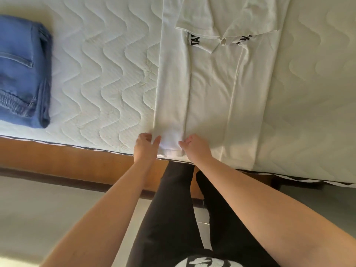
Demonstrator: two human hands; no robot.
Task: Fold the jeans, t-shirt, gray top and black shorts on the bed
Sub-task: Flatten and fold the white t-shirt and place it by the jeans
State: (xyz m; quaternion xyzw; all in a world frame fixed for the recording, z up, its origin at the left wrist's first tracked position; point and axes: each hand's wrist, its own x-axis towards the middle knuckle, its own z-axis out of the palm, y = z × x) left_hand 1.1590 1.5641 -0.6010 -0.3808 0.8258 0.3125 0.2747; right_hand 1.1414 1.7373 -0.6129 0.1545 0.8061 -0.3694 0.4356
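Two hands at the hem | t-shirt lies flat on the bed, sides folded in | left hand and right hand fingers pinching the near hem corners | I'd lift both evenly, carry hem to collar, keep edges square | jeans already folded, well apart.

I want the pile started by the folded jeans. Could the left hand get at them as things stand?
Probably yes: only bare quilted mattress lies between the left hand and the folded jeans, though it now pinches the t-shirt hem and must let go.
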